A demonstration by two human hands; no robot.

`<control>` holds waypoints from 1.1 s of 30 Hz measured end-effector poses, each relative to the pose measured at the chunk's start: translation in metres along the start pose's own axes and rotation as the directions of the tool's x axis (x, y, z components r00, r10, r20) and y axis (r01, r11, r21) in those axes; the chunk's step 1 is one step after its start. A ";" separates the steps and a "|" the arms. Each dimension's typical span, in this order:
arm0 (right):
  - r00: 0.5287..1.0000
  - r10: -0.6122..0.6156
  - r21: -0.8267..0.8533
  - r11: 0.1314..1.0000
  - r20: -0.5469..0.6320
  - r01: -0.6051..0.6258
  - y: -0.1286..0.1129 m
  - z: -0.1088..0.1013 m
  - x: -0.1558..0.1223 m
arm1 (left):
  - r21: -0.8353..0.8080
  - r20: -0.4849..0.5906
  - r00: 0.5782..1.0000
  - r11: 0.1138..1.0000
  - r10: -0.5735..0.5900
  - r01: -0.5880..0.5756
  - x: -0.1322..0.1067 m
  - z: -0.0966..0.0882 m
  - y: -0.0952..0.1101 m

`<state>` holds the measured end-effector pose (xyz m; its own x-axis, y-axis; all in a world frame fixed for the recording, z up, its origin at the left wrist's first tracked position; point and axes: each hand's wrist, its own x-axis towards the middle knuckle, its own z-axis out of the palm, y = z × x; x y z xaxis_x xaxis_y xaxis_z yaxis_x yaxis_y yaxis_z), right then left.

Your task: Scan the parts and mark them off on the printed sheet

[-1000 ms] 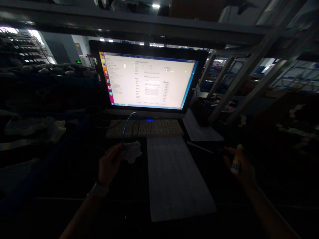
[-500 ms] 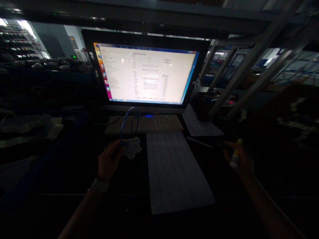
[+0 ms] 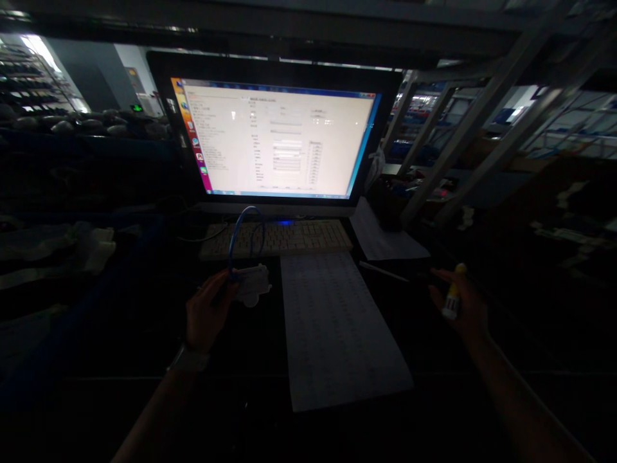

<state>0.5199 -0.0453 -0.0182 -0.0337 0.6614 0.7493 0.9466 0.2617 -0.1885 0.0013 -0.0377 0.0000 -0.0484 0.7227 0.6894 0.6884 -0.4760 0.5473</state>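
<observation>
My left hand (image 3: 208, 310) is closed round the end of a blue cable (image 3: 234, 238), at the left edge of a small pale flat device (image 3: 253, 285). Whether the plug sits inside the device is hidden by my fingers. The cable arches up and loops back over the keyboard (image 3: 308, 236). Off to the right, my right hand (image 3: 466, 308) grips a marker (image 3: 452, 300) with a white body and yellow ends, its forefinger stretched forward. A printed sheet (image 3: 337, 328) lies between my hands.
A lit monitor (image 3: 284, 141) stands behind the keyboard. A thin white stick (image 3: 384, 271) and a second paper (image 3: 385, 235) lie right of the middle. On the left is a blue bin (image 3: 139, 251) with pale bagged items. Metal frame bars (image 3: 443, 148) slant down at the right.
The whole view has shifted slightly, so everything appears a little further left. Both hands keep their holds, and the device and papers stay in place.
</observation>
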 end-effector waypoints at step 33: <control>1.000 -0.017 0.016 1.000 -0.014 0.017 0.001 0.001 0.000 | 0.029 -0.025 0.999 0.999 0.019 -0.018 -0.001 0.002 -0.004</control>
<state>0.5203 -0.0444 -0.0195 -0.0453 0.6470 0.7611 0.9407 0.2840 -0.1854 0.0003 -0.0352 -0.0035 -0.0538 0.7006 0.7115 0.7101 -0.4741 0.5206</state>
